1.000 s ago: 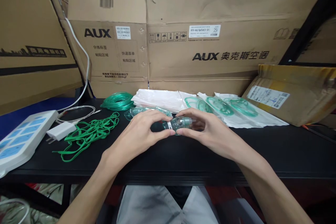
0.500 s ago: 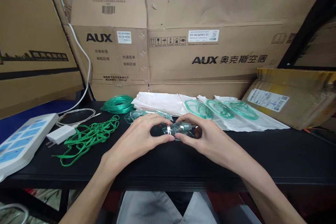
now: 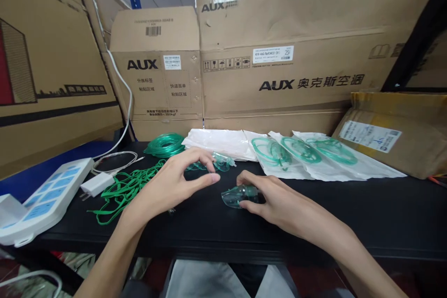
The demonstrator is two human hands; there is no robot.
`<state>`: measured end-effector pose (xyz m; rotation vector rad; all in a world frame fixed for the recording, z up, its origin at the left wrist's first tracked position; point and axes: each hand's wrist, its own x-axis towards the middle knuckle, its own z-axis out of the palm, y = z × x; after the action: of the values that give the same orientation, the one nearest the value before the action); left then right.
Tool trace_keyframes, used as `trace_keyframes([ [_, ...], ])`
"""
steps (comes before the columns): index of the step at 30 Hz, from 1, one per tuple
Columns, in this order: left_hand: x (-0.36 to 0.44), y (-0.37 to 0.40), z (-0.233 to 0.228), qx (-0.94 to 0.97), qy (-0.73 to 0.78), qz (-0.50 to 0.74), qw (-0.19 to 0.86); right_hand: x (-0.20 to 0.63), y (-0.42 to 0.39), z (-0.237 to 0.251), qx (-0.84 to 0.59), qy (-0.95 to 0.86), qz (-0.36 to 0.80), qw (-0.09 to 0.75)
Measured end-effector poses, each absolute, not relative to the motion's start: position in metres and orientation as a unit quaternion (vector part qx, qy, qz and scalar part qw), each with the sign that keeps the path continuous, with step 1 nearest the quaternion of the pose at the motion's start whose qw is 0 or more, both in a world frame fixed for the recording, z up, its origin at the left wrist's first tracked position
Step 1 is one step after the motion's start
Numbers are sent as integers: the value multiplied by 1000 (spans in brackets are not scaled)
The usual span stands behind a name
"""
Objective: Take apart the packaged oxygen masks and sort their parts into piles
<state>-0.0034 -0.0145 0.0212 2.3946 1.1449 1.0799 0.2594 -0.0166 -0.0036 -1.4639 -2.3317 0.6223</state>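
Right hand (image 3: 275,200) kept a closed grip on the clear mask (image 3: 236,195), which rested on the black worktop (image 3: 349,214) near centre. Left hand (image 3: 174,184) hovered just left of it, fingers spread, grip empty; a half second earlier both hands held the mask together. Green straps (image 3: 122,188) lay left of that hand, bagged tubing (image 3: 303,151) behind. Bare worktop ran to the right; the front edge lay close below the wrists. Cardboard boxes (image 3: 279,56) closed off the back.

A black table (image 3: 349,214) is holding green straps (image 3: 127,186) at left, white bags (image 3: 279,153) behind, and a clear mask (image 3: 237,196) in the middle.
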Motion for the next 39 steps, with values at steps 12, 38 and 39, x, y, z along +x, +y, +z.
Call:
trace_keyframes([
  [12, -65, -32, -38, 829, 517, 201, 68, 267, -23, 0, -511, -814, 218, 172],
  [38, -2, 69, 16, 904, 380, 178, -80, 267, 76, 26, -431, -867, 35, 246],
  [39, -1, 74, 16, 905, 379, 177, -77, 265, 77, 25, -433, -867, 35, 246],
])
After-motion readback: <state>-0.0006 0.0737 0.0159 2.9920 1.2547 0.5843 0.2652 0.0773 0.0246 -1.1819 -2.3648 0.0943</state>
